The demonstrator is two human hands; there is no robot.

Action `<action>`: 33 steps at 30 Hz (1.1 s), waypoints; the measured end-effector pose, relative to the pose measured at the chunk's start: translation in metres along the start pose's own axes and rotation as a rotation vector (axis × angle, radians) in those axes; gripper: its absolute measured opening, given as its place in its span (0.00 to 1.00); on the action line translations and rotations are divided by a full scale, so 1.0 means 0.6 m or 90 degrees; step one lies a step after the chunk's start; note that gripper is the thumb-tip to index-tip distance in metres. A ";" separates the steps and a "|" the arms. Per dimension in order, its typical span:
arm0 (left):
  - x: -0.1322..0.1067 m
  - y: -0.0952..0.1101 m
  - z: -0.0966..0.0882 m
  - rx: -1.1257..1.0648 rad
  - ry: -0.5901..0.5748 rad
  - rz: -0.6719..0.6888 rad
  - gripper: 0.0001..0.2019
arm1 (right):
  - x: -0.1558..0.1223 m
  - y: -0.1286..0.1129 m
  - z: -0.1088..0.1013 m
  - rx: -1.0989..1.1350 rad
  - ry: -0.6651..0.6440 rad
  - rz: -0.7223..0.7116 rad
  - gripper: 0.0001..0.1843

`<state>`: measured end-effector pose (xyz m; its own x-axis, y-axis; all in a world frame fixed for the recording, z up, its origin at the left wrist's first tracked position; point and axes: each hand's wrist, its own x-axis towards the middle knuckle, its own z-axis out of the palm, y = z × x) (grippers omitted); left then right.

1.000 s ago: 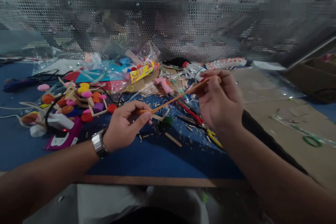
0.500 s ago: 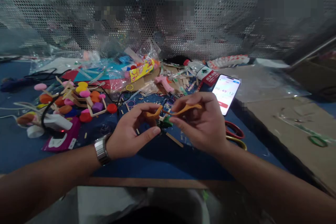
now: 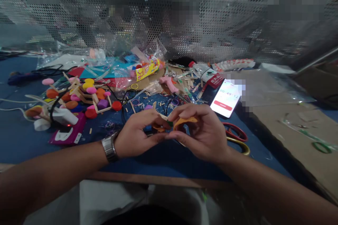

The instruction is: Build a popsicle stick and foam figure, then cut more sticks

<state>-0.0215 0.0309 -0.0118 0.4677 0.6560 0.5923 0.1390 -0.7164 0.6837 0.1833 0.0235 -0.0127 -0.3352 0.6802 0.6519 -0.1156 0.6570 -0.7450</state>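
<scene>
Above the front part of the blue-covered worktop [image 3: 169, 165], the bare left hand [image 3: 137, 133] and the bare right hand [image 3: 207, 135] come together at the fingertips — each curled inward and pinching part of a thin, soft-looking orange strip [image 3: 186, 120], partly hidden by the fingers. Toward the worktop's left edge sits a cluster of pale wooden sticks and coloured round discs [image 3: 91, 90], while a pink glue gun [image 3: 169, 84] lies nearer the back edge — a lit, white-screened phone [image 3: 224, 99] just beyond the right hand.
</scene>
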 end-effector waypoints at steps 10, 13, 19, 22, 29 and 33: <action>-0.004 -0.002 -0.002 -0.035 -0.056 -0.010 0.23 | -0.003 0.001 0.003 -0.001 0.008 0.035 0.19; -0.004 -0.005 0.002 -0.019 -0.061 -0.014 0.21 | -0.005 0.002 0.005 0.011 0.018 0.044 0.23; -0.006 0.005 0.005 0.035 -0.057 -0.060 0.08 | -0.006 0.003 0.006 -0.033 0.030 0.045 0.17; -0.005 0.012 0.000 0.015 -0.051 -0.073 0.05 | -0.009 0.002 0.001 -0.028 0.018 0.054 0.12; -0.007 0.008 -0.005 -0.034 -0.072 -0.058 0.06 | -0.019 0.007 -0.014 -0.058 -0.006 0.051 0.15; -0.008 0.008 -0.005 -0.082 -0.073 -0.094 0.10 | -0.014 0.010 -0.011 -0.138 -0.005 0.030 0.32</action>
<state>-0.0256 0.0252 -0.0102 0.5481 0.7149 0.4342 0.1042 -0.5735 0.8126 0.1916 0.0243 -0.0218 -0.3431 0.7093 0.6158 0.1031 0.6801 -0.7259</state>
